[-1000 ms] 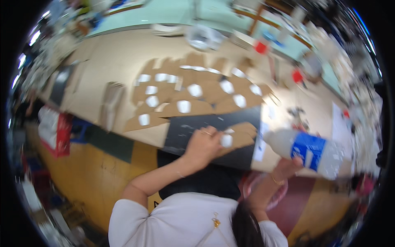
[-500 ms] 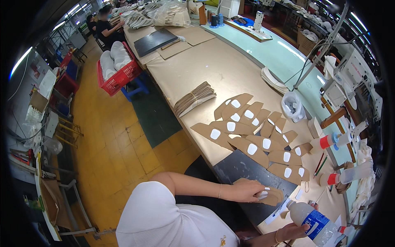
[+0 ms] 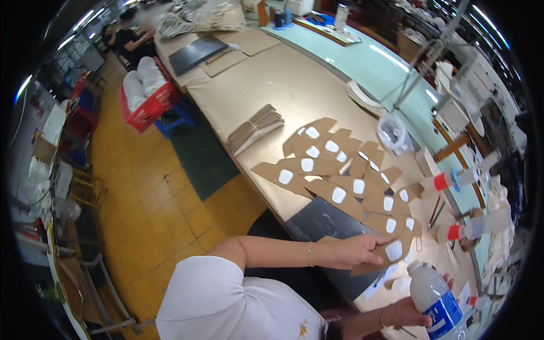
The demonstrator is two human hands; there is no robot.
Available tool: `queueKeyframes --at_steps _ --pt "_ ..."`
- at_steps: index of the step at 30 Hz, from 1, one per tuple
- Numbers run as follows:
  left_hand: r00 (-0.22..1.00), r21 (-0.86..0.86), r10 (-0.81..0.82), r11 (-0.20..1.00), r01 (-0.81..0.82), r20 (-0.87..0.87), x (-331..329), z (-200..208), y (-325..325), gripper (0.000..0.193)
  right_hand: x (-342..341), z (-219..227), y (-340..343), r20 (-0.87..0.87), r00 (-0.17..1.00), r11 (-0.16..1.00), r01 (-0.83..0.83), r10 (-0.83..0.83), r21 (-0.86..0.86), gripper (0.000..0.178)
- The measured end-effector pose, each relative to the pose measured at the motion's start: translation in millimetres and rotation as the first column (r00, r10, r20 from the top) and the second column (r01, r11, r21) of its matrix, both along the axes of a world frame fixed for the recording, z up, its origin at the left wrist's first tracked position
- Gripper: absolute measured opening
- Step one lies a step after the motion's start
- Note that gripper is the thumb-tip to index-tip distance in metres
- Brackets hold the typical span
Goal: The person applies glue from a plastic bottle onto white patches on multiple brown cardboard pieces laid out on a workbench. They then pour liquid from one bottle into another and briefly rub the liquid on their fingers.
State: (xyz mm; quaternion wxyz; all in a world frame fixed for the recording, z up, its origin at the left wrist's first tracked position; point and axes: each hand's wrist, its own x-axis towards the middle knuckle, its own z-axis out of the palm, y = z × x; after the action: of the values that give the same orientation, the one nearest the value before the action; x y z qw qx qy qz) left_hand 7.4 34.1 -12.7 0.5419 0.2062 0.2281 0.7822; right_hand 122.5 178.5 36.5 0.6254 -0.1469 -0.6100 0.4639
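Over the right edge of the dark board point(image 3: 324, 217), observed left hand point(image 3: 354, 251) with thumb and fingers pinched together on the left edge of a brown piece point(image 3: 383, 264) bearing a white patch point(image 3: 394, 250). Half a second ago, recorded same hand pressed low on the board, with patch largely covered. Read long axis of the piece as lower left to upper right. Farther right, observed right hand point(image 3: 407, 313) with fingers curled around a translucent bottle point(image 3: 429, 288), with neck pointing up and slightly left, previously tilted farther left.
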Motion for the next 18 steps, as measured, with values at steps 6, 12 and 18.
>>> queueKeyframes --at_steps 6,12,18 --pt "0.956 -0.115 0.157 0.975 -0.19 -0.246 -1.6 14.2 -12.6 0.053 -18.8 -15.4 -7.1 -0.019 0.99 0.99 -0.143 0.143 0.011 0.12" --pt "0.95 -0.293 0.115 0.934 -0.203 -0.291 -2.1 22.1 -18.3 0.056 -0.8 -17.5 10.6 -0.03 0.864 0.862 -0.504 0.503 -0.054 0.096" --pt "0.842 -0.301 0.075 0.914 -0.272 -0.534 2.2 17.3 -20.2 0.051 -22.6 -37.9 -4.6 0.026 0.989 0.987 -0.147 0.149 -0.056 0.126"
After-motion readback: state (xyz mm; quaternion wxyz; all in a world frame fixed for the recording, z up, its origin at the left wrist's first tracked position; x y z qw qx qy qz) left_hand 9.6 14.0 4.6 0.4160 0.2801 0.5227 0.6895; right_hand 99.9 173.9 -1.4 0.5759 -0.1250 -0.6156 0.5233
